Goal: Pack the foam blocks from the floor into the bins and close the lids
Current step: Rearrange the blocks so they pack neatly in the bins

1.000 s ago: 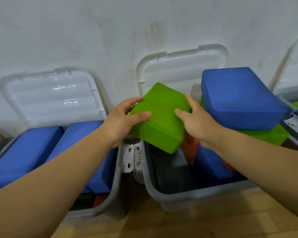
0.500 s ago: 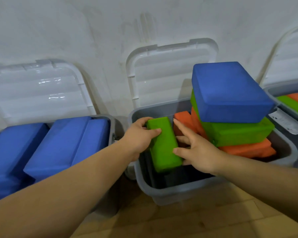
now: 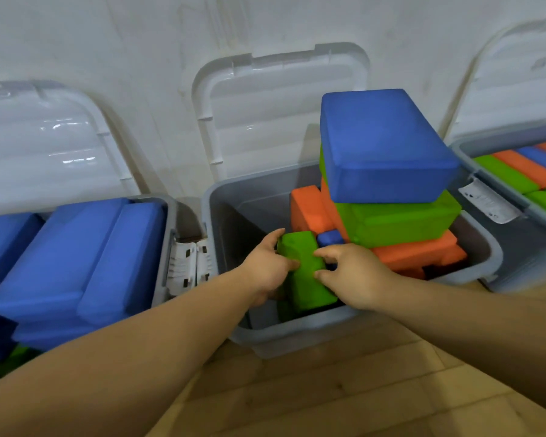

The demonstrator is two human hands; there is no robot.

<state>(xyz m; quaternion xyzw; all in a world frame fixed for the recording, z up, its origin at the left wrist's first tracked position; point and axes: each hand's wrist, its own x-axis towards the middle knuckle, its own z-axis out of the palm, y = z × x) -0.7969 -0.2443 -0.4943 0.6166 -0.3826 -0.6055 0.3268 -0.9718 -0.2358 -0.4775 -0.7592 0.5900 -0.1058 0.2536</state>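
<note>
Edgewise, smooth bright green foam block [image 3: 309, 291].

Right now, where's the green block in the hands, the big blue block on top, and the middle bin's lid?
green block [image 3: 306, 288], head view, upper face.
big blue block [image 3: 382, 134], head view, middle of top face.
middle lid [image 3: 275, 121], head view, ribbed inner panel.

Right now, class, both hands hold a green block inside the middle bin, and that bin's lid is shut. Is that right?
No: the lid is open, leaning back against the wall, as the head view shows. The rest stands: the left hand and right hand hold the green block inside the middle bin.
</note>
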